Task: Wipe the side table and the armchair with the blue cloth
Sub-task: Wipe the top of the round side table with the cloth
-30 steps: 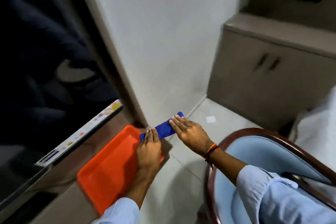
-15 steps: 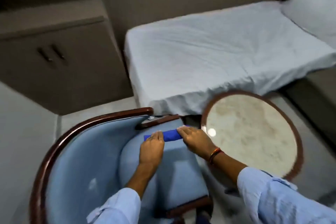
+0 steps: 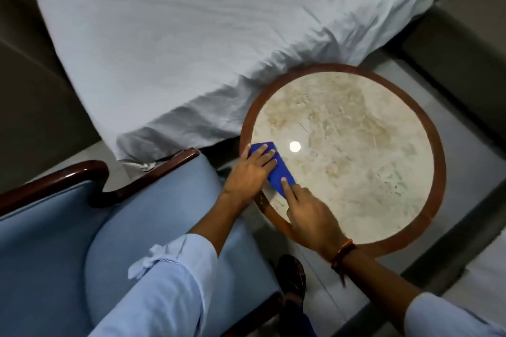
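- The blue cloth (image 3: pixel 276 169) is folded into a narrow strip and lies flat on the near-left part of the side table (image 3: pixel 427 128), right by the wooden rim.
- Left hand (image 3: pixel 250 174) is spread palm-down over the far half of the cloth, fingers flat on top of it. It's pressing, not clenching; nothing is wrapped in the fist.
- Right hand (image 3: pixel 310 216) comes in from the near side, with one fingertip (image 3: pixel 284 180) planted on the near end of the cloth and the rest of the hand resting over the table's rim. Same deal, pinning it down rather than gripping it.
- So both hands are open-ish and holding the cloth against the marble-looking top.
- The table is round, with a pale mottled top, a brown wooden ring around it and a small bright light reflection (image 3: pixel 295 146) just beside the cloth.
- The armchair (image 3: pixel 49 241) sits to the left of the table, blue upholstery with a dark glossy wood frame. The left forearm crosses over its seat.
- The right wrist has an orange-red thread band (image 3: pixel 342 253).
- Both arms are in light blue sleeves (image 3: pixel 175 276).
- A bed (image 3: pixel 191 35) with a wrinkled white sheet fills the far side, its corner just beside the table.
- There's a dark sandal (image 3: pixel 291 276) on the floor between chair and table.
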